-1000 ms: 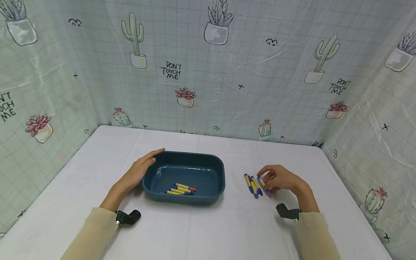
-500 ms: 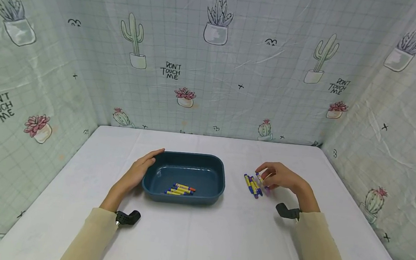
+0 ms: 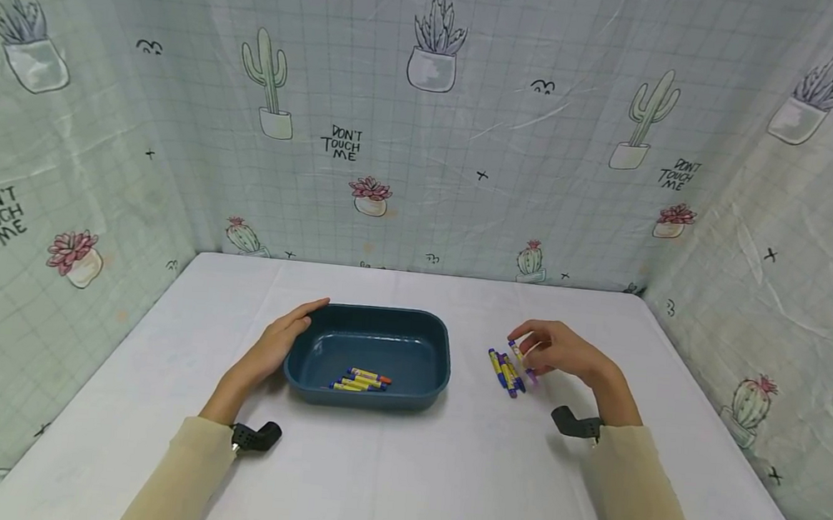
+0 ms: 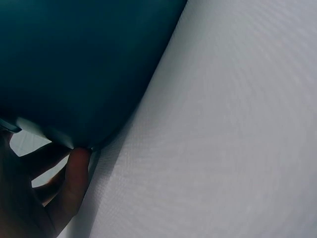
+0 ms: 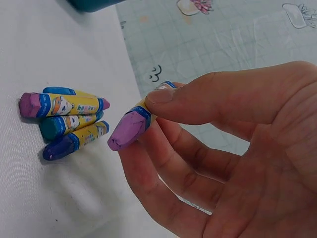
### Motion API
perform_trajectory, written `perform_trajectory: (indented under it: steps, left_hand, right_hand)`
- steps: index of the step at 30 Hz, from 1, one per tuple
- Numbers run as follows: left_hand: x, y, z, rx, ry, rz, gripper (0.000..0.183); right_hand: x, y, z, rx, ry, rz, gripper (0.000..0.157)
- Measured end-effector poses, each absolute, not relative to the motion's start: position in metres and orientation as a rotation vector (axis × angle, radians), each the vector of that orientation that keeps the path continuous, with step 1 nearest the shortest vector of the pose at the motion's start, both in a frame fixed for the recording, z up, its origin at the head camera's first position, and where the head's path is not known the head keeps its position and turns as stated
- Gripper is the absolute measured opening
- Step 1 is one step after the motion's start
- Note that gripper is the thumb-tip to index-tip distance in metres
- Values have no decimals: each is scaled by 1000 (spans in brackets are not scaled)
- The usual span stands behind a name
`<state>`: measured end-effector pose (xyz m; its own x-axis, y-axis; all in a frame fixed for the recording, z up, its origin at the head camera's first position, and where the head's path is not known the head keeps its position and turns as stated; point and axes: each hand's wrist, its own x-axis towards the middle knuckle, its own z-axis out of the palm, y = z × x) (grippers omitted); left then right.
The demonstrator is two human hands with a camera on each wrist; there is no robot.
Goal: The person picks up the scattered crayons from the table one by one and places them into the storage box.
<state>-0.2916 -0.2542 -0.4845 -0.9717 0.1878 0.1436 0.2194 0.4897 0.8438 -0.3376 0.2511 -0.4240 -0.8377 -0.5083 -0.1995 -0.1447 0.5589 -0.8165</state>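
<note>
My right hand (image 3: 562,348) pinches a purple oil pastel (image 5: 131,129) between thumb and fingers, its purple tip pointing down. Just left of it, several oil pastels (image 5: 64,105) with yellow wrappers lie bunched on the table; purple, teal and dark blue ends show in the right wrist view. My left hand (image 3: 281,341) rests against the left side of a dark blue rectangular tray (image 3: 365,400), its fingers along the outer wall near the far corner. Several yellow-wrapped oil pastels (image 3: 361,380), one with an orange end, lie inside the tray near its front wall.
A white-covered table (image 3: 395,484) carries everything. Behind it and at both sides hang printed cloth walls (image 3: 428,136) with cactus drawings. Each wrist wears a black camera mount (image 3: 258,435).
My right hand has lifted the purple oil pastel off the table and drawn it slightly up and left. The left hand and the tray stay in place.
</note>
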Motion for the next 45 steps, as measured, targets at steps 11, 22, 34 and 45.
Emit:
perform_trajectory:
  steps: [11, 22, 34, 45]
  left_hand:
    - [-292, -255, -484, -351, -2694, -1532, 48]
    - [-290, -254, -484, -357, -2682, -1544, 48]
    - [-290, -254, -482, -355, -2697, -1524, 48]
    - [-288, -255, -481, -351, -2698, -1514, 48]
  right_hand:
    - [-336, 238, -422, -550, 2373, -1175, 51]
    - [-338, 222, -411, -652, 2360, -1158, 46]
    - [-340, 188, -390, -777, 2316, -1126, 42]
    - [-342, 148, -365, -860, 2287, -1063, 43]
